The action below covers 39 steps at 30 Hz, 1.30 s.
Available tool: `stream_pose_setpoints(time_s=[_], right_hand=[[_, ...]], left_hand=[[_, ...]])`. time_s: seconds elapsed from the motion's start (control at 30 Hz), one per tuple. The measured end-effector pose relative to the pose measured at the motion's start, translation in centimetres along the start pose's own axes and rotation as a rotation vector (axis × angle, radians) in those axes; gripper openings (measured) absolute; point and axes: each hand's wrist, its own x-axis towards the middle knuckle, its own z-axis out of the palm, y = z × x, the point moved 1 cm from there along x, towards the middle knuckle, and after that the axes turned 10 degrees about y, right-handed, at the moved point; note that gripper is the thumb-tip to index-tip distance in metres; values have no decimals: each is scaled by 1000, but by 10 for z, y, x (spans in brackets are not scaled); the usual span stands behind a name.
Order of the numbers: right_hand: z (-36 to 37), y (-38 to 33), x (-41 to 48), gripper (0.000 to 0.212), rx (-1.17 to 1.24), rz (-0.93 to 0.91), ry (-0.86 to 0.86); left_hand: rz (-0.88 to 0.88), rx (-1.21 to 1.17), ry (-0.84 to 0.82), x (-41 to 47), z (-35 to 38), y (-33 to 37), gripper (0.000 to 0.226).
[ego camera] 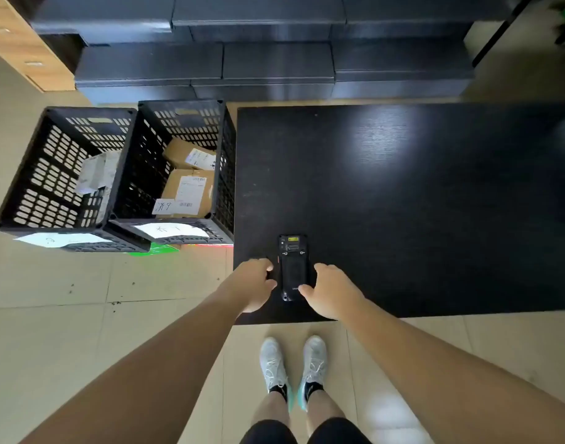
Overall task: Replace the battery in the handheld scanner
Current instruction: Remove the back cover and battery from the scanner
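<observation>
we see paper sheets [170, 230] stuck on the front of the two black crates [175, 174], with marks drawn by hand, but we cannot read them. the brown boxes [188, 190] in the nearer crate have white labels with bar codes, and the print is too small to read. a small white note [163, 206] there has a scribble on it too. the scanner [293, 267] has a few pale letters low on its back, partly under a thumb, so we cannot read them.

the scanner is black, long and thin. it lies flat with its back up on the dark counter [403, 203], near the front edge. at its far end there is a little yellow tag and two small screws. the middle of its back is a plain dark cover.

our left hand [253, 285] is just beside the scanner's left side. its grip is curled and half closed, fingertips at the scanner's edge, and we cannot tell if it really has hold of it. our right hand [330, 291] is on the right side, its grip loosely spread, with the thumb resting on the low end of the scanner's back.

on the floor we see our white shoes [292, 366].
</observation>
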Motion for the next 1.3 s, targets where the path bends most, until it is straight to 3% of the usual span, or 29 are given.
stream_pose_setpoints(time_s=[0.13, 0.3, 0.47, 0.77, 1.3], right_hand=[[26, -7, 2, 78, 85, 68, 120], [54, -15, 13, 101, 152, 118, 289], [67, -12, 22, 95, 190, 137, 389], [75, -6, 25, 90, 268, 116, 417], [81, -2, 26, 91, 221, 97, 434]], left_hand=[[68, 22, 133, 21, -5, -3, 27], [219, 114, 157, 50, -4, -1, 17], [388, 242, 106, 69, 0, 2, 16], [610, 383, 87, 88, 7, 1, 16], [782, 411, 57, 101, 9, -9, 21]])
